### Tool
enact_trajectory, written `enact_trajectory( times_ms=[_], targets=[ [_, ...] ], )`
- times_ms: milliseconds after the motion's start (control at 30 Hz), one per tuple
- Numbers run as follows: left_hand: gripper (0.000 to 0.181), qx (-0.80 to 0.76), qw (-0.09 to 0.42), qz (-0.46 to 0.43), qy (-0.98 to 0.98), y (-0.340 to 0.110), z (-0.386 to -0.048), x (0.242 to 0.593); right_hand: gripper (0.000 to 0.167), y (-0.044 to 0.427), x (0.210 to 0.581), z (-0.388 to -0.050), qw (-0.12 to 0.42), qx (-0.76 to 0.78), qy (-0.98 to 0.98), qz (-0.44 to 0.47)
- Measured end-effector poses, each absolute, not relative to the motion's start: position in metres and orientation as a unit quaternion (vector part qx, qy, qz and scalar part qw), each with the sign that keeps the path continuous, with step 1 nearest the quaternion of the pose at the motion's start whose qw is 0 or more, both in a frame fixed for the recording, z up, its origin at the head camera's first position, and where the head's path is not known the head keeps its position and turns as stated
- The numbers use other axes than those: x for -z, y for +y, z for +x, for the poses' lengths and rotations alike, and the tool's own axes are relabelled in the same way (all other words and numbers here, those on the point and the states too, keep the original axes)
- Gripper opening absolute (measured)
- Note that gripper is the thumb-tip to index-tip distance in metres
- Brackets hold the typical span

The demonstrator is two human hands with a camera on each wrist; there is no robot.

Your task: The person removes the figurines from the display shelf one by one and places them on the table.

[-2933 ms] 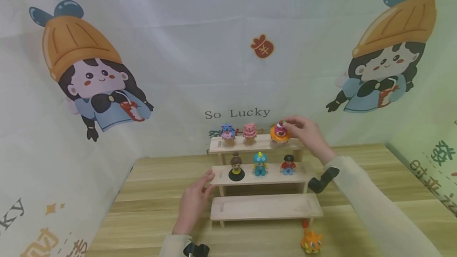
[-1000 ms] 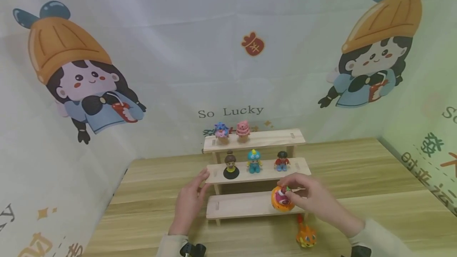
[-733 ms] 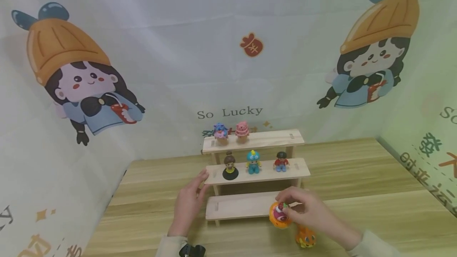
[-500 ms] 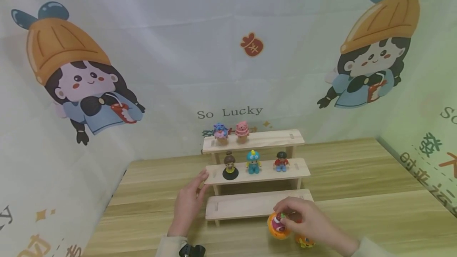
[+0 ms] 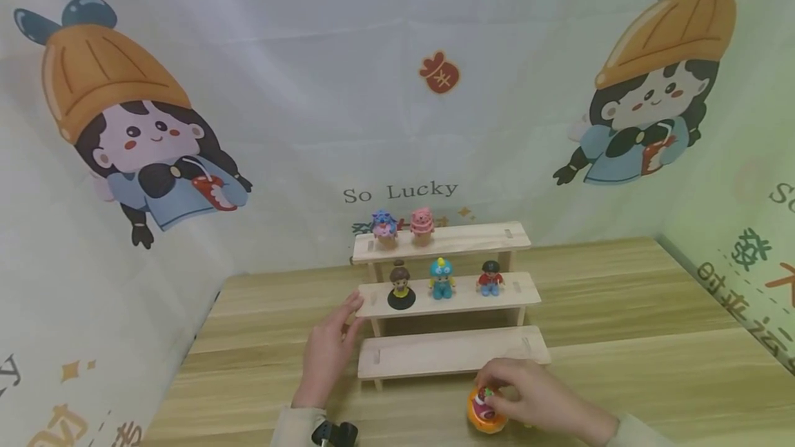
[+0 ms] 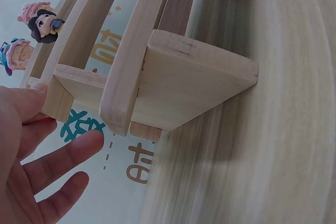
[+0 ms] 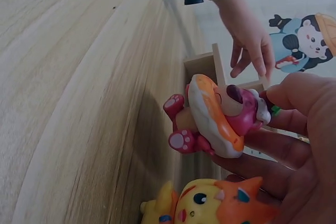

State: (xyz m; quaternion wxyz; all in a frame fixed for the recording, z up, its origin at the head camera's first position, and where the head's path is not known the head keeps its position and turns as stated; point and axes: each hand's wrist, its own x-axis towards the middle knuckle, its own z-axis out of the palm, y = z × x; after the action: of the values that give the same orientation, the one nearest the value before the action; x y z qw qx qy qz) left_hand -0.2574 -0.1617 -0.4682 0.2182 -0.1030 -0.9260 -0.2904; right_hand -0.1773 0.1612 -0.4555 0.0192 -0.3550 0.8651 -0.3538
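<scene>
In the head view my right hand (image 5: 528, 399) pinches a pink bear figurine in an orange doughnut ring (image 5: 487, 411) by its strawberry-topped head, low over the table in front of the stand. The right wrist view shows the figurine (image 7: 220, 116) tilted, feet toward the wood; whether they touch is unclear. An orange-and-yellow creature figurine (image 7: 220, 203) stands beside it, almost hidden by the hand in the head view. My left hand (image 5: 329, 350) holds the left end of the middle tier of a wooden display stand (image 5: 453, 354) between thumb and index finger, other fingers spread.
Two ice-cream-cone figurines, one blue (image 5: 385, 230) and one pink (image 5: 422, 226), stand on the top tier. On the middle tier are a brown-haired doll (image 5: 400, 287), a teal figure (image 5: 442, 279) and a red-jacketed figure (image 5: 491, 279). A printed cloth (image 5: 310, 123) hangs behind the table.
My right hand has taken the bear figurine off the top tier and carried it down, past the bottom tier, toward the table beside the orange creature. The left hand stays at the stand.
</scene>
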Motion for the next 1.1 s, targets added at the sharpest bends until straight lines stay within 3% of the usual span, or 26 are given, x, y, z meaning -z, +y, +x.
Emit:
enact_trajectory(
  times_ms=[300, 733, 1100],
  targets=[
    [0.038, 0.292, 0.228, -0.113, -0.922, -0.162, -0.259, 0.467, 0.013, 0.161, 0.464, -0.179, -0.023, 0.314, 0.864, -0.393],
    [0.037, 0.292, 0.232, -0.123, -0.92, -0.162, -0.259, 0.468, 0.012, 0.165, 0.466, -0.179, -0.018, 0.303, 0.875, -0.377],
    [0.037, 0.3, 0.22, -0.113, -0.921, -0.162, -0.257, 0.469, 0.012, 0.172, 0.463, -0.18, 0.041, 0.321, 0.879, -0.349]
  ],
)
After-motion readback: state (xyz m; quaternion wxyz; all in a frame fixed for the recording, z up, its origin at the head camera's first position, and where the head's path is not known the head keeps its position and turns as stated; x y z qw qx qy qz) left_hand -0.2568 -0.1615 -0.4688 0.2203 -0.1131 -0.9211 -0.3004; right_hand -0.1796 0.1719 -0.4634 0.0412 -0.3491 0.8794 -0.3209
